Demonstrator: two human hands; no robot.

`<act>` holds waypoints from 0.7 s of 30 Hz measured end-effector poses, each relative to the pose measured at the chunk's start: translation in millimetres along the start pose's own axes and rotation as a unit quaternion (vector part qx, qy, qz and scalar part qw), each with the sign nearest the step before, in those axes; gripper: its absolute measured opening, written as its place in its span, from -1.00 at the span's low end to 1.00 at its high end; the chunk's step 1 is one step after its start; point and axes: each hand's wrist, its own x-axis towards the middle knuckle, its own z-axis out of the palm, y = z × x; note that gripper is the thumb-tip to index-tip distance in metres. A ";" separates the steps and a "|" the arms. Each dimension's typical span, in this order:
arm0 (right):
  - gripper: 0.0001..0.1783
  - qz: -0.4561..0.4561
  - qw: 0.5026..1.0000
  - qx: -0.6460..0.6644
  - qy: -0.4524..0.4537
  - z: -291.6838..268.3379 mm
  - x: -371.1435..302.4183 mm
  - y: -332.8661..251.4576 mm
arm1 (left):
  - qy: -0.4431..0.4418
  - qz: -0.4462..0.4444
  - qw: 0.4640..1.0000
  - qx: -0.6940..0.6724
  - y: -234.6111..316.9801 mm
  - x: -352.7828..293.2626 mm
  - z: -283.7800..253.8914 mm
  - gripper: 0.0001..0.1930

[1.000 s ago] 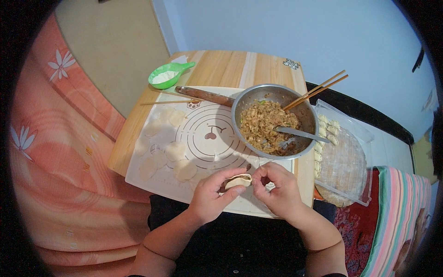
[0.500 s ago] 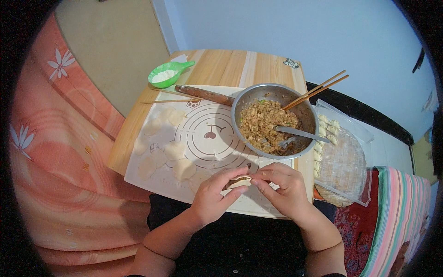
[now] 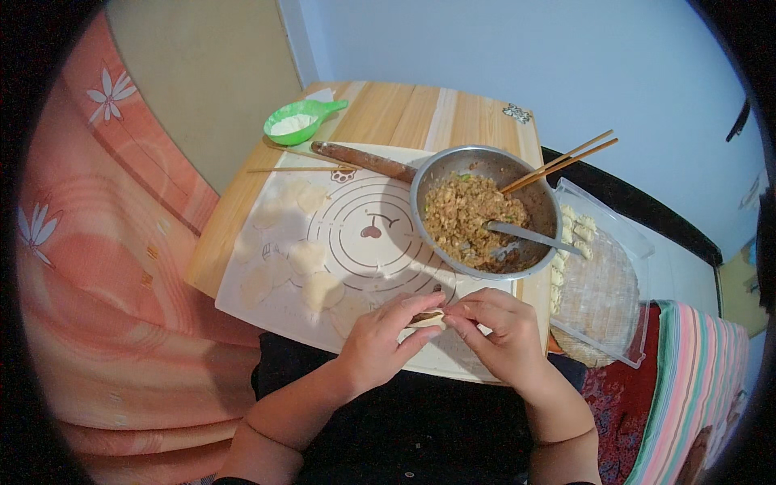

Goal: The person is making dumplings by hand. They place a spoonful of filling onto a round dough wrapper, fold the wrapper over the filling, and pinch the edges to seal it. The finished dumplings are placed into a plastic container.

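Observation:
Between both hands, above the front of the pale kneading mat (image 3: 380,283), is a dumpling (image 3: 428,320) folded over brown filling. My left hand (image 3: 384,339) cradles it between thumb and fingers. My right hand (image 3: 497,327) pinches the wrapper's edge at its right end. Some filling still shows through the opening. Several round dough wrappers (image 3: 322,291) lie on the mat's left part, some overlapping. A steel bowl (image 3: 419,214) of minced filling (image 3: 469,214) stands just beyond my right hand, with a metal spoon (image 3: 529,235) and chopsticks (image 3: 562,164) leaning in it.
A rolling pin (image 3: 364,160) and thin sticks (image 3: 295,170) lie at the mat's far side. Behind them is a green scoop (image 3: 279,134) of flour. Right of the table, a clear tray (image 3: 643,311) holds several finished dumplings (image 3: 580,230). A striped cloth (image 3: 687,364) hangs at lower right.
The dumpling's visible opening looks narrower, and my hands have shifted slightly right in the picture. The whole view has moved a little.

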 end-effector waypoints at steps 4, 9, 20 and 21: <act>-0.76 0.005 0.999 -0.032 0.000 3.4 -2.6 -2.7 | 0.010 0.000 1.000 -0.021 -0.2 -0.8 1.4 -0.58; -0.78 -0.073 0.985 -0.145 0.056 -0.5 4.2 -10.7 | 0.020 -0.010 0.999 -0.025 -2.1 -1.2 0.0 -0.54; -0.88 0.038 0.997 0.038 0.059 3.7 1.3 -11.8 | 0.048 -0.030 0.968 -0.244 -1.5 -3.3 10.5 -0.54; -0.89 0.077 0.991 0.083 0.073 3.1 1.7 -13.5 | 0.031 -0.026 0.966 -0.255 -3.6 -2.7 10.0 -0.56</act>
